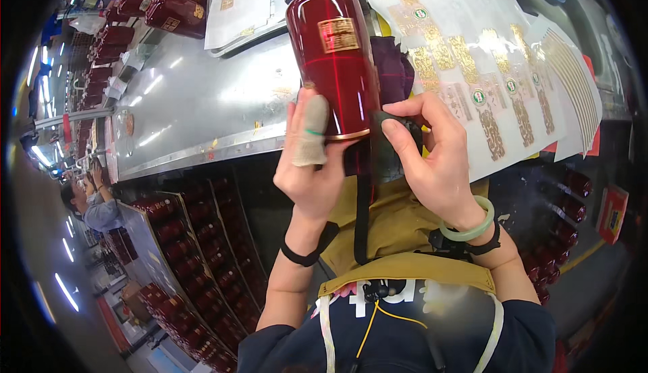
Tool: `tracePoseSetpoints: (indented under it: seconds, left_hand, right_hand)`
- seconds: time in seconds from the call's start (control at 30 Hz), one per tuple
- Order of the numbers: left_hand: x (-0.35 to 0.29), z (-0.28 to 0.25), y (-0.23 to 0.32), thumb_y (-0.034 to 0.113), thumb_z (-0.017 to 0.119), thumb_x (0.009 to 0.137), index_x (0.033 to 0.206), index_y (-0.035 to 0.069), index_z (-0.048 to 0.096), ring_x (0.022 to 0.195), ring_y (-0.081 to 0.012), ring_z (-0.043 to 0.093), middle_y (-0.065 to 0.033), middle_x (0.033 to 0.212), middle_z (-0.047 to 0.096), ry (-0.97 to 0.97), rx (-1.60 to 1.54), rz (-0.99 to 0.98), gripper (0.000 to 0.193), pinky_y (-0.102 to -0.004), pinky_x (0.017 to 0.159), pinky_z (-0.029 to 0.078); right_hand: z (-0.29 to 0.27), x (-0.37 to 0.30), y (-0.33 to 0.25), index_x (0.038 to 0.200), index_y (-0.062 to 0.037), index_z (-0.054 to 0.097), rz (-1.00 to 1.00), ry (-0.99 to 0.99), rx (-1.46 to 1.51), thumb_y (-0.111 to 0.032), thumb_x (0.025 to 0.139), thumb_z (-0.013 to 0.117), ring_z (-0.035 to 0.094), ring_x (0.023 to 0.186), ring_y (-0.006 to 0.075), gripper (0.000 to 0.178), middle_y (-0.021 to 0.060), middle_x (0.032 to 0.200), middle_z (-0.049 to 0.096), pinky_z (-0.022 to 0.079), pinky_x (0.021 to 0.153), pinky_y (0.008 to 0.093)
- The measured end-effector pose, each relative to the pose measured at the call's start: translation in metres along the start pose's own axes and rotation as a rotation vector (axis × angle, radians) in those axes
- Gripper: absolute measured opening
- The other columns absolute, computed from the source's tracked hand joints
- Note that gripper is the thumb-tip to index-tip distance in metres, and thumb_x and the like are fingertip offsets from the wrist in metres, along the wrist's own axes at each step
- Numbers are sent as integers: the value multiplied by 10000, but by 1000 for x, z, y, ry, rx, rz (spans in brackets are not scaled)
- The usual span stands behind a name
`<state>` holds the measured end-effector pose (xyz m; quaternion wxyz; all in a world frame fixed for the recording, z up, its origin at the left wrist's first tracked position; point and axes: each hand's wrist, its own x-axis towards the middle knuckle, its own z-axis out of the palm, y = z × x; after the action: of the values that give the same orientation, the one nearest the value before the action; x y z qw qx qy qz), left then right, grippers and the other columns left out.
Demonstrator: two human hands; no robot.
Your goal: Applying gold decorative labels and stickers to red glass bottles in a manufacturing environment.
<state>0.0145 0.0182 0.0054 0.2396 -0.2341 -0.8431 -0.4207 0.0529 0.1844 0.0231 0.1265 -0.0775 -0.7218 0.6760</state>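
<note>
Cloth (398,69) separates bottle (332,66) from stickers (442,46) (left fingers (312,130) cup the bottle, right fingers (403,146) pinch something dark (386,145)).

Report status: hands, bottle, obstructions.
Left hand holds red bottle near base. Right hand at dark piece alongside, grip unclear. Gold label showing. No obstruction visible.

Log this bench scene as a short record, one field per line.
Left hand: holds the red bottle near its base
Worn on left: pale finger coverings
Red bottle: glossy, gold label, neck pointing away from the person
Right hand: pinches a dark piece beside the red bottle; exact kind unclear
Worn on right: pale green bangle
Work surface: metal table
Table's right side: white sheet with gold decals
Background left: co-worker, racked bottles
</note>
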Motion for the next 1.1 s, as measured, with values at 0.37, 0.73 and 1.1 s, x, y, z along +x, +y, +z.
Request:
tracePoseSetpoints:
  seconds: [0.37, 0.73, 1.1]
  left_hand:
    - [-5, -5, -9, 11, 793, 817, 1336, -76, 638, 1279, -376, 635, -200, 1338, 683, -34, 157, 102, 549, -560, 1156, 410]
    - [-12, -17, -20, 1, 807, 803, 1396, -90, 569, 1356, -365, 576, -225, 1412, 619, -71, -59, -85, 646, -531, 1197, 376]
    - [105, 0, -47, 392, 683, 1001, 1272, -4, 640, 1008, -165, 692, -82, 1132, 718, -498, -887, -905, 482, -345, 885, 560]
  right_hand:
    - [-11, 1, 5, 1008, 30, 662, 20, 14, -148, -29, 900, 711, 672, 825, 270, 133, 148, 922, 653, 518, 726, 362]
    - [-10, -6, 0, 1010, 30, 661, -3, 53, -215, -25, 908, 718, 661, 806, 220, 129, 123, 891, 652, 519, 728, 329]
    - [-15, 34, -31, 1063, -7, 668, -308, -46, 56, -125, 1020, 605, 634, 918, 174, 140, 93, 970, 659, 502, 815, 302]
